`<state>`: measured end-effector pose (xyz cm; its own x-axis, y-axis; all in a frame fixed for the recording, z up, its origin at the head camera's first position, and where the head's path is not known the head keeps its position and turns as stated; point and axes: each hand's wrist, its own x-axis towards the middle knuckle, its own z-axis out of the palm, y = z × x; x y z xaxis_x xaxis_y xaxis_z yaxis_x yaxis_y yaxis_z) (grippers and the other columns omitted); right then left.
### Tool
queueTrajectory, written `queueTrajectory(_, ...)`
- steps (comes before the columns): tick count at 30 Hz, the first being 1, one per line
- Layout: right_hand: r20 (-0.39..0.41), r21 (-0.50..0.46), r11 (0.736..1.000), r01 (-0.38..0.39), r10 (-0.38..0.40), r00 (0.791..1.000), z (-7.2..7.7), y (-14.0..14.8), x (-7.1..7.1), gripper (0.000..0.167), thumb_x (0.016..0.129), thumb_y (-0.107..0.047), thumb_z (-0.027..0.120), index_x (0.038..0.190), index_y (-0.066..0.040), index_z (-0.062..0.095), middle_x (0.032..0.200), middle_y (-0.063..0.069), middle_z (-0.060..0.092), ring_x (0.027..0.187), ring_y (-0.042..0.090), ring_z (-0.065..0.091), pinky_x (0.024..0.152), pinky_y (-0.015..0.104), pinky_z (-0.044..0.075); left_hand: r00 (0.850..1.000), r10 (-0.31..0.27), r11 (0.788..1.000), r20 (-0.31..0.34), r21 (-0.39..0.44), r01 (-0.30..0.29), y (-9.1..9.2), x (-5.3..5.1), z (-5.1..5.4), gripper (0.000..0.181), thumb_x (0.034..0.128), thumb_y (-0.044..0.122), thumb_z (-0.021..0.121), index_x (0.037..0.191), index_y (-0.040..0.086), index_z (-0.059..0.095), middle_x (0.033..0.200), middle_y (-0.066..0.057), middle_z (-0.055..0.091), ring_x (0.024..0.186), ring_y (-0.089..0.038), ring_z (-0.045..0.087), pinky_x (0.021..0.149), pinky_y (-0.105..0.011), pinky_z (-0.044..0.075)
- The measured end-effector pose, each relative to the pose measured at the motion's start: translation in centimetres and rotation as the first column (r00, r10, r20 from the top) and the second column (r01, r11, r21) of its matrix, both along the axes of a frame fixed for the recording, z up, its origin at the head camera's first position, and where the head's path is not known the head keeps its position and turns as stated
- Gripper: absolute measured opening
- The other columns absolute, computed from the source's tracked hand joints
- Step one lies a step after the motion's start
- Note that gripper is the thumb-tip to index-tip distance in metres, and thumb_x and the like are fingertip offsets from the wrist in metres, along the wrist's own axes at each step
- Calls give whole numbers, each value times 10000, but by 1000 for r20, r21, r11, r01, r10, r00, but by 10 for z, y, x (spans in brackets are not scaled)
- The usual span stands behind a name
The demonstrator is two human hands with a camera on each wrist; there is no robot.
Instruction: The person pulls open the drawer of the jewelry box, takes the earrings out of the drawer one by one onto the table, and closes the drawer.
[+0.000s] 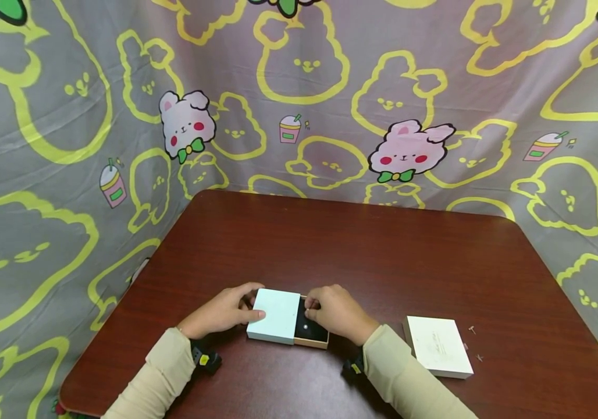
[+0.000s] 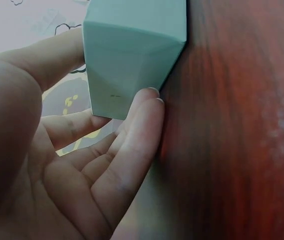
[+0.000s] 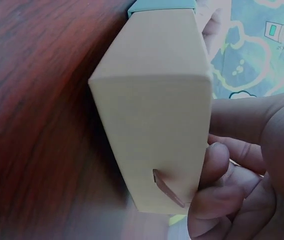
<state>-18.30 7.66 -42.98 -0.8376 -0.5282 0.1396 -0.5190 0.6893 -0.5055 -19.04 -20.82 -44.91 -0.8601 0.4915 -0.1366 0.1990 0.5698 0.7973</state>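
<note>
A pale blue box sleeve (image 1: 276, 314) lies on the table, with its cream drawer (image 3: 154, 120) pulled partly out to the right. My left hand (image 1: 231, 308) grips the sleeve's left end, thumb on top; the left wrist view shows fingers around that end (image 2: 132, 65). Black lining (image 1: 313, 333) fills the exposed drawer, and a small white pearl-like stud (image 1: 305, 327) sits on it. Over the lining, my right hand (image 1: 338, 311) bends its fingers, with thumb and fingertips close together. Whether they pinch something small cannot be made out. A ribbon tab (image 3: 167, 189) sticks out of the drawer's end.
To the right lies a white box (image 1: 439, 346) with faint lettering. Beside it are two tiny metallic pieces, one farther back (image 1: 472, 330) and one nearer (image 1: 479, 358). A patterned curtain (image 1: 325, 105) hangs behind and to the sides of the brown table (image 1: 351, 250).
</note>
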Motion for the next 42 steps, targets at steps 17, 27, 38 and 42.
queueTrajectory(17,-18,-47,998,50,-51,999,4,3,3,32,857,-126,719,884,-110,721,805,-53,685,745,77,621,683,298,502,1000,-10,1000,-26,-2,10,0,1,-1,618,882,410,718,1374,116,490,1003,-47,581,743,-170,595,592,-337,517)
queueTrajectory(27,-61,-79,996,38,-43,997,4,8,3,60,857,-117,714,906,-121,748,847,-49,702,786,85,649,708,303,514,1000,-10,1000,-30,-8,10,0,1,-1,643,881,418,716,1388,99,482,1009,-55,580,741,-175,592,590,-342,515)
queueTrajectory(38,-102,-58,997,51,-57,993,3,15,6,40,846,-120,728,881,-127,746,827,-80,674,765,74,618,705,306,502,999,3,1000,-37,-17,-4,1,2,0,643,875,420,722,1385,105,487,1001,-34,583,731,-164,589,594,-339,510)
queueTrajectory(42,-96,-54,997,63,-68,993,3,17,7,36,848,-124,730,878,-137,744,796,-93,652,721,67,593,674,296,488,999,2,1000,-39,-15,-2,1,2,-1,648,877,427,717,1386,99,486,1002,-39,578,730,-167,584,590,-340,505)
